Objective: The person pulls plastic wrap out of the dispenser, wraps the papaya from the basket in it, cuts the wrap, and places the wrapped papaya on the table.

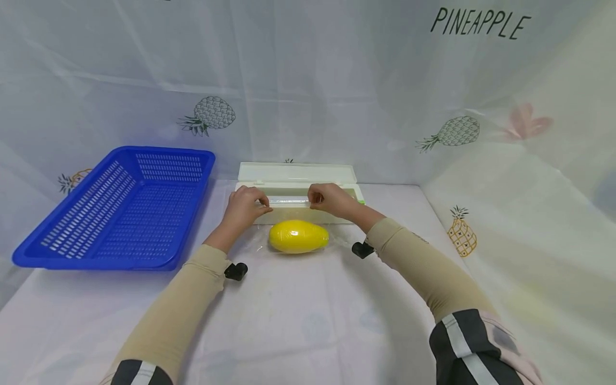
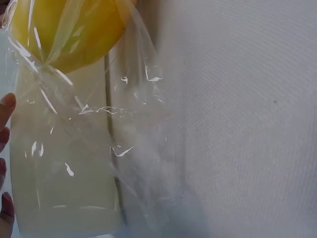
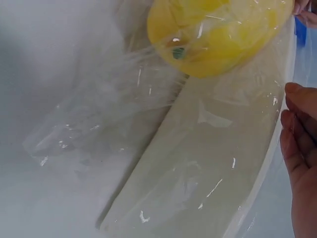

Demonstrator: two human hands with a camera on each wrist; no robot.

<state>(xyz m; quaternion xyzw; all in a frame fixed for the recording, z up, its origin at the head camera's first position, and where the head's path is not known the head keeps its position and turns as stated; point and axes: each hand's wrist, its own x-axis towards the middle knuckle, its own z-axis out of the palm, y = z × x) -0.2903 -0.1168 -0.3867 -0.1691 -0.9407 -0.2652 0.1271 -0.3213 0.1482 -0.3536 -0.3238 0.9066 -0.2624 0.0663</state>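
A yellow oval fruit-like object (image 1: 299,237) lies in front of a long pale box (image 1: 298,173) whose lid stands up at the back. Clear film covers the yellow object (image 2: 69,29) and spreads over the box front (image 3: 198,148). My left hand (image 1: 244,207) pinches the film at the left part of the box's front edge. Toward the right part, my right hand (image 1: 332,200) pinches it with curled fingers. A clear roll (image 1: 289,201) shows inside the box between them. Only fingertips (image 2: 6,114) of the left hand show in its wrist view.
A blue perforated basket (image 1: 159,214) stands at the left, tilted up toward the back. White cloth with pineapple prints (image 1: 214,112) hangs behind and at the right. White cloth (image 1: 289,321) also covers the table.
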